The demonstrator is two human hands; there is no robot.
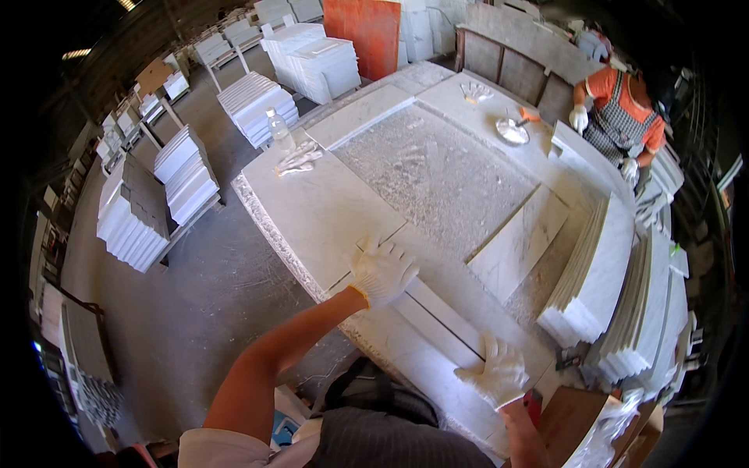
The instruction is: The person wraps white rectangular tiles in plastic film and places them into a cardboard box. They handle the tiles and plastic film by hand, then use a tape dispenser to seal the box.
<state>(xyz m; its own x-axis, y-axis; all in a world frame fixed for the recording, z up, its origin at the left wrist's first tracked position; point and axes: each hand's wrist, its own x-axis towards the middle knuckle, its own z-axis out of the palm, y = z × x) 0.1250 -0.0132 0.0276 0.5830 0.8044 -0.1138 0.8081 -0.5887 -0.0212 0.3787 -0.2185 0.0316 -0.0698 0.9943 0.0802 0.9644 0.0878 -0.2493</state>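
Note:
My left hand (384, 271), in a white knit glove with a yellow cuff, lies open with fingers spread across the seam between pale marble slabs. My right hand (499, 373), gloved the same way, rests open at the near right end of a narrow marble strip (449, 310). A dark gap runs between this strip and the marble piece (427, 337) nearer my body, from one hand to the other. Beyond my left hand lies a broad, flat marble slab (320, 214). Neither hand is wrapped around anything; parts of the strip's ends are hidden under the gloves.
A clear bottle (279, 129) and loose gloves (299, 159) lie on the far left of the table. A bowl of white powder (512, 131) sits farther back. Stacked slabs (589, 273) stand at right. A co-worker (620, 117) in orange stands beyond. Cardboard boxes (573, 417) are near right.

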